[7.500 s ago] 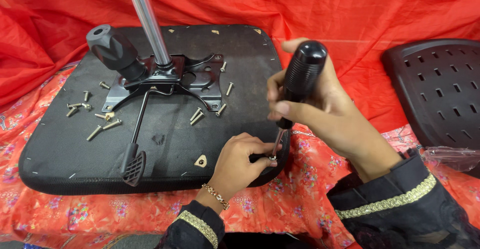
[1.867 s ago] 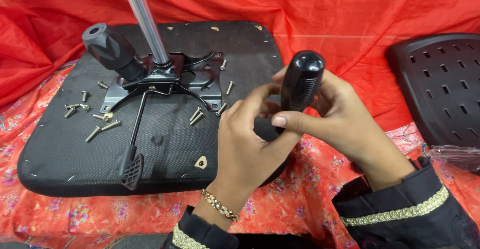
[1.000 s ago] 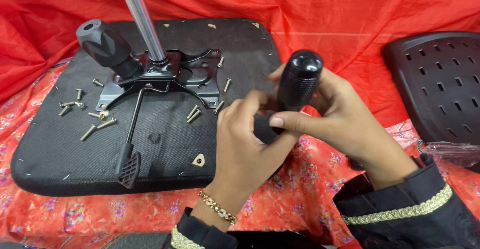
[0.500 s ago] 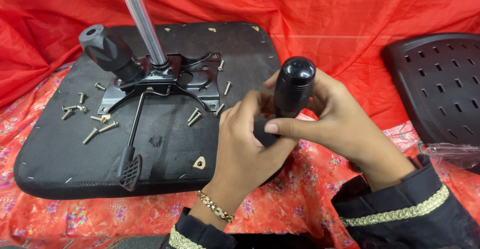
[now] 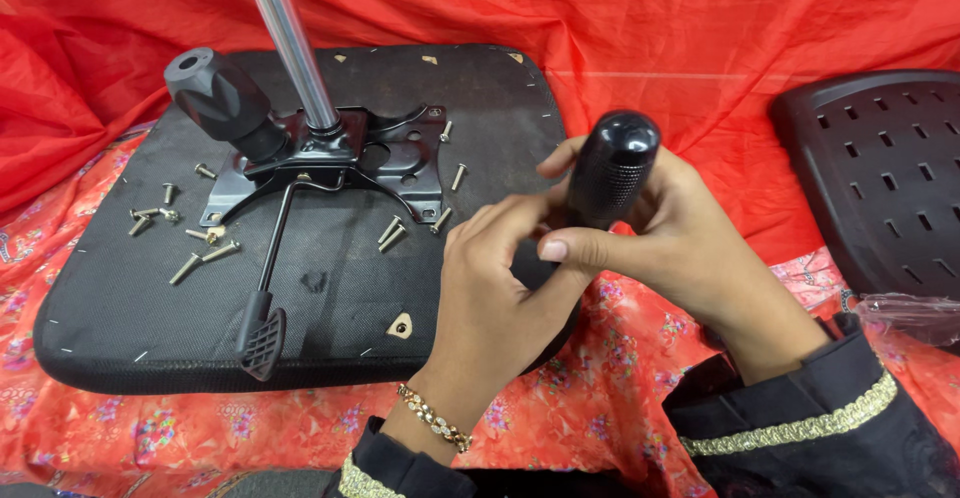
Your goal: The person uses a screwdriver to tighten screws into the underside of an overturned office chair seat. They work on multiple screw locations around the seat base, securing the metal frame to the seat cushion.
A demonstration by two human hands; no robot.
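While loose screws (image 5: 205, 255) lie scattered far left of the fingers on the upturned black seat (image 5: 120, 288), the metal bracket (image 5: 340, 163) with its chrome post (image 5: 292, 53), cut off at the top edge, sits above them. Left hand (image 5: 490, 298), palm away, curls around the lower shaft, hiding it. Right hand (image 5: 650, 233) wraps tight on the black screwdriver handle (image 5: 612, 168), thumb across the front. Tip not visible. Black perforated panel (image 5: 880, 178) far right, partly cropped.

Bare near-left stretch of the seat base (image 5: 150, 308) open to reach, loose screws (image 5: 205, 253) scattered left, metal column (image 5: 295, 53) and lever (image 5: 265, 288) blocking the middle, perforated backrest (image 5: 880, 178) crowding the right
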